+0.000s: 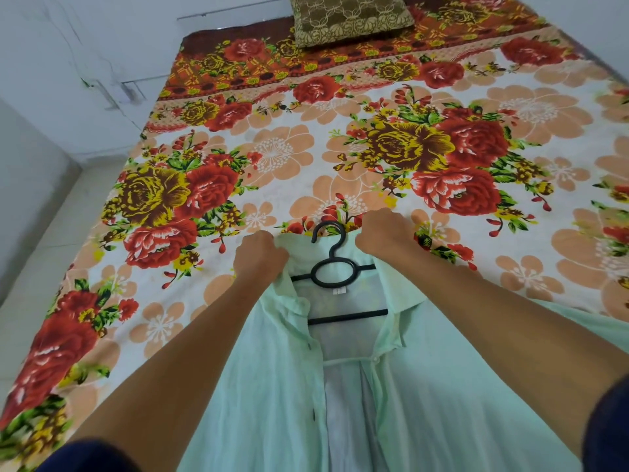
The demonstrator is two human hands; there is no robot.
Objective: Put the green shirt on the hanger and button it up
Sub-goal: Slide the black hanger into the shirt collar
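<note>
shirt on hanger, buttons pending

floral bedsheet (306,158) covers a bed beside a pale wall, with one brown pillow (350,18) at the far end. one green shirt (258,386) lies face up on the near part of the sheet. one black hanger (335,264) sits inside the shirt's neck, hook pointing away over the collar. left hand (260,255) has its fingers curled round the left collar edge; right hand (383,233) has its fingers curled round the right collar edge. both hands appear to be seating the collar on the hanger shoulders. hanging looks nearly done. front placket lies open, so every button remains to be fastened. button count cannot be told.
</note>
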